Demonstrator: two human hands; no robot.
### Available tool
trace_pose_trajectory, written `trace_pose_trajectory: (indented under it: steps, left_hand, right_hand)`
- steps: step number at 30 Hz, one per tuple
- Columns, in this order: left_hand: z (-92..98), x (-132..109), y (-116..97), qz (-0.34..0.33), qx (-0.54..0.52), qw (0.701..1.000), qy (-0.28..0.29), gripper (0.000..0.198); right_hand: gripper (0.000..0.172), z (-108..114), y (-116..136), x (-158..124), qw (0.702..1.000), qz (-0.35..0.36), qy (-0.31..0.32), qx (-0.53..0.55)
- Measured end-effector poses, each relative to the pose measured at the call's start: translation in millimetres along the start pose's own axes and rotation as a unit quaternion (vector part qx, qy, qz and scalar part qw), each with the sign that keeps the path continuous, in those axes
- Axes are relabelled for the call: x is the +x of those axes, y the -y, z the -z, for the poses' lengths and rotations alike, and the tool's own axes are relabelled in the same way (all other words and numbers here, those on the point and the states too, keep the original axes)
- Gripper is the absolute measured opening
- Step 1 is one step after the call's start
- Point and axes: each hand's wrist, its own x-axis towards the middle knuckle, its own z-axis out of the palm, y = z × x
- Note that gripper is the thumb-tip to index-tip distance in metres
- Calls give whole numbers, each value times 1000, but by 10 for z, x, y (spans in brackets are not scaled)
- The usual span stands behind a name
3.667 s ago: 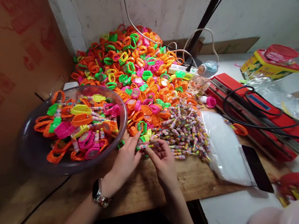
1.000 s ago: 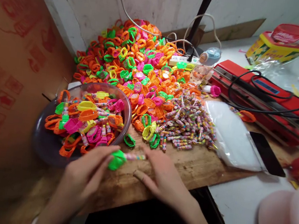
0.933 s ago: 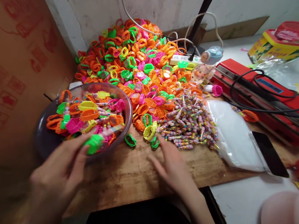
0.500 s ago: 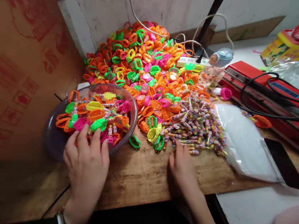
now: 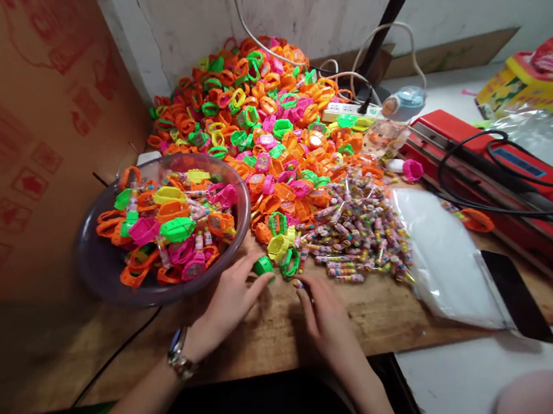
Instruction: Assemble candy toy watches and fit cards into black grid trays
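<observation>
My left hand (image 5: 229,299), with a wristwatch and bracelet on its wrist, is closed on a green toy watch (image 5: 264,266) just above the wooden table. Close by on the right, my right hand (image 5: 328,313) pinches a small wrapped candy stick (image 5: 298,283) between thumb and fingers. Beyond the hands lie a yellow toy watch (image 5: 278,248) and another green one. A pile of wrapped candy sticks (image 5: 358,234) spreads behind my right hand. To the left, a translucent purple bowl (image 5: 239,229) holds toy watches mixed with candy sticks.
A big heap of colourful toy watches (image 5: 267,118) leans against the wall. Clear plastic bags (image 5: 432,253), a phone (image 5: 517,297) and a red sealing machine (image 5: 504,161) with a black cable lie on the right. A cardboard box (image 5: 29,123) stands at the left.
My left hand has left the bowl, moved right and taken hold of the green toy watch from the table. My right hand has drawn back slightly from the pile with a candy stick.
</observation>
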Motion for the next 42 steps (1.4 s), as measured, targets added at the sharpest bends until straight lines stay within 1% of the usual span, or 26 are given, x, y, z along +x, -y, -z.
trace_pose_trajectory:
  steps: [1,2,3,4,5,7,9,11,14,17,20,23,28,35,42]
  left_hand:
    - [4,-30,-53,47,-111,993,-2,34]
    - [2,-59,-111,97,-226,969,-9,39]
    - [-3,-84,-169,139,-319,937,-20,43]
    - [-10,-103,-221,165,-378,910,-34,46]
    - [-15,-115,-265,177,-414,892,-49,47]
    - [-19,-124,-321,182,-442,875,-77,43]
    - [-13,-128,-337,174,-442,875,-93,38]
    - [-4,-137,-329,162,-431,882,-96,35]
    - [-2,-161,-314,137,-414,895,-98,33]
    - [-14,-190,-319,114,-395,904,-117,33]
    - [-33,-217,-335,111,-382,908,-132,32]
    - [-40,-234,-344,116,-387,905,-133,32]
    - [-6,-238,-348,122,-374,910,-132,32]
    - [19,-256,-369,121,-366,915,-118,29]
    - [28,-256,-374,117,-342,926,-110,28]
  right_hand:
    - [22,26,70,28,998,1,-18,52]
    - [21,53,143,56,995,-5,-33,89]
    - [20,80,215,82,993,-13,-44,113]
    - [20,104,282,103,990,-21,-54,127]
    - [20,125,340,118,989,-23,-60,134]
    - [20,149,424,127,989,-14,-65,132]
    - [22,150,463,113,991,0,-69,112]
    - [25,131,470,89,994,12,-75,80]
    - [28,85,458,56,996,19,-80,24]
    - [30,48,458,36,996,22,-76,-37]
    - [31,44,486,26,991,24,-76,-112]
    - [34,60,517,19,980,34,-89,-172]
    - [37,49,517,1,976,54,-78,-196]
    - [39,-17,482,-7,971,28,-100,-215]
    - [37,-7,491,18,968,31,-100,-228]
